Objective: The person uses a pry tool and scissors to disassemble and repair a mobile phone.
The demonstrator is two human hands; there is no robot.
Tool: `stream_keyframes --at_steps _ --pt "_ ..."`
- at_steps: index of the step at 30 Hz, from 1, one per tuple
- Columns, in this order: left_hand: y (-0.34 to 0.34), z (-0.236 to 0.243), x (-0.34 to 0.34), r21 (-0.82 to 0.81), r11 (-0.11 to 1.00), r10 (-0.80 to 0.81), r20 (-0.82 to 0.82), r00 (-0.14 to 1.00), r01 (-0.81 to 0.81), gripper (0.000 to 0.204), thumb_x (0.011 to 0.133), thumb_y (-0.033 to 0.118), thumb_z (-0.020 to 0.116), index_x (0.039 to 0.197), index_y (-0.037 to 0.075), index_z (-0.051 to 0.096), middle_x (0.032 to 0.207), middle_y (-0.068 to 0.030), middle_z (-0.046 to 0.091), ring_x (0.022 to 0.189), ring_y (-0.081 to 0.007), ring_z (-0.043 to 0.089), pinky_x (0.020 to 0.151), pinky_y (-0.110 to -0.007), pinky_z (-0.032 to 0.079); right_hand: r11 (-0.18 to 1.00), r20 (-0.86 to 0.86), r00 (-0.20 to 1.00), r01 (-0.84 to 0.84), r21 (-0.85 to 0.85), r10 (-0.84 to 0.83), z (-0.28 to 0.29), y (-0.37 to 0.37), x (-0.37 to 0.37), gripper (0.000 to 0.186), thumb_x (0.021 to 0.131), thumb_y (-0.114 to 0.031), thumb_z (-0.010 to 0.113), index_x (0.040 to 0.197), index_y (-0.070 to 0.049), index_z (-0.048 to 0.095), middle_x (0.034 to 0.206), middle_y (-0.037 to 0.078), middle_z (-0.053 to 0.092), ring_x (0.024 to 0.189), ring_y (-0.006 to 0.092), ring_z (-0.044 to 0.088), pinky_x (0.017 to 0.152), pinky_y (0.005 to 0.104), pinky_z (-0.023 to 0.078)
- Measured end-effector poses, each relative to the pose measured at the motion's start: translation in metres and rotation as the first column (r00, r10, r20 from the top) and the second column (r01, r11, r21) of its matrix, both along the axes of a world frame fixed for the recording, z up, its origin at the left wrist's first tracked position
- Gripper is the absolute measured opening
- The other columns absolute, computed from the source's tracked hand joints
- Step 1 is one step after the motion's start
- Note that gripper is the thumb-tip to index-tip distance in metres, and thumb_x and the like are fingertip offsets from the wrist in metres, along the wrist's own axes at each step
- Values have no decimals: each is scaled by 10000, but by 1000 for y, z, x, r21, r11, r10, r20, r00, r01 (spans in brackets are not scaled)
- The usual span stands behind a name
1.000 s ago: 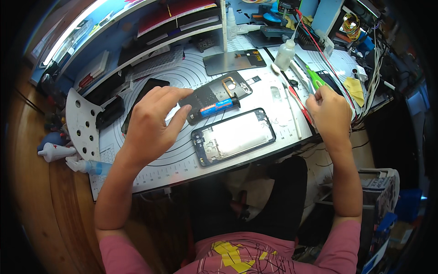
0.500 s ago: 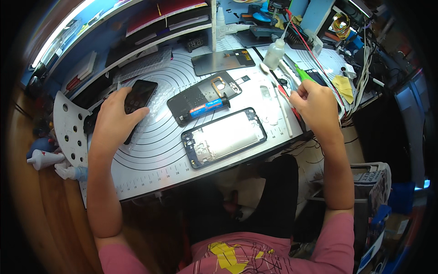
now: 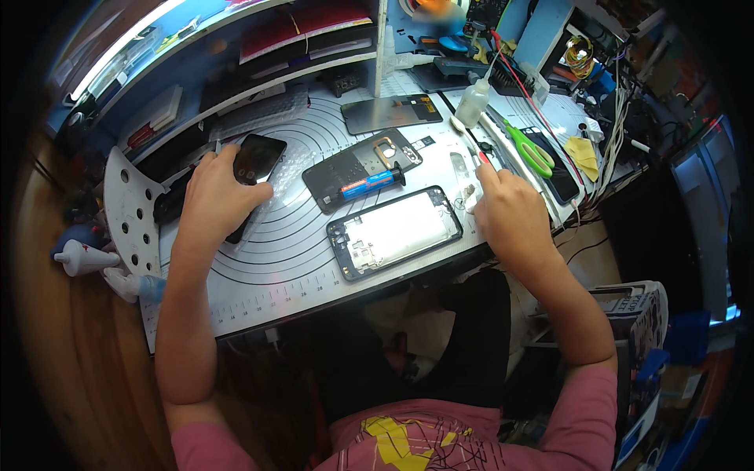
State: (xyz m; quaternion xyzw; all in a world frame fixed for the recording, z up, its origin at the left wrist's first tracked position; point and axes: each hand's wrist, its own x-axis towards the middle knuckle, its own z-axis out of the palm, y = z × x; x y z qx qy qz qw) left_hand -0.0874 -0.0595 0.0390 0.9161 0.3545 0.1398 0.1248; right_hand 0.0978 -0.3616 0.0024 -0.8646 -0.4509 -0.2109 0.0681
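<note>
Left of the phone frame (image 3: 395,233), left hand (image 3: 214,194) spread its fingers around black phone (image 3: 259,161), grip unclear; right hand (image 3: 514,209) curled right of phone frame, hold hidden. Edge-only contact likely worked best.

Right hand (image 3: 512,210) nearer the phone frame (image 3: 395,233)

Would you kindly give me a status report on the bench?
Left hand at dark phone, contact unclear. Right hand beside phone frame, grip unclear. Blue syringe lying on phone back cover.
</note>
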Motion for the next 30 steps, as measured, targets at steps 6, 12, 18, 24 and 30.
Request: stream_keyframes --at_steps 6,12,18,24,30 --pt "6 4 -6 9 1000 -9 165 986 8 716 633 288 732 1252 -52 618 1085 -228 636 1010 -349 644 889 -416 511 934 -514 838 15 356 183 23 -13 9 174 793 -12 578 925 15 687 753 62 616 630 205 570 599 330 461" --pt "9 11 -5 -539 804 42 475 879 252 602 821 312 693 1297 -34 569 978 -103 633 729 -161 629 655 -299 524 533 -514 -162 387 752 843 16 -47 11 450 747 -29 544 1174 97 613 953 129 579 826 176 531 728 307 430" --pt "-6 8 -4 -820 163 250 572 781 549 606 935 427 541 1251 -87 489 894 -112 565 715 -171 606 522 -283 517 339 -275 -206 415 844 939 -1 -50 -6 450 819 -101 656 1224 37 516 886 72 446 792 161 441 663 283 396" --pt "-22 3 -2 -768 -4 250 619 744 640 592 937 384 523 1280 -91 440 893 -102 557 718 -184 598 562 -311 501 256 -251 -63 378 889 966 -11 -36 -17 220 1026 -208 536 1095 0 555 822 44 487 695 132 441 585 267 373" --pt "-31 -2 -3 -776 -8 290 601 744 630 607 947 369 527 1336 -83 414 920 -94 550 731 -185 591 581 -320 500 268 -274 -38 372 889 961 -19 -32 -21 205 1025 -197 539 1073 0 565 770 36 487 637 119 431 548 265 354"
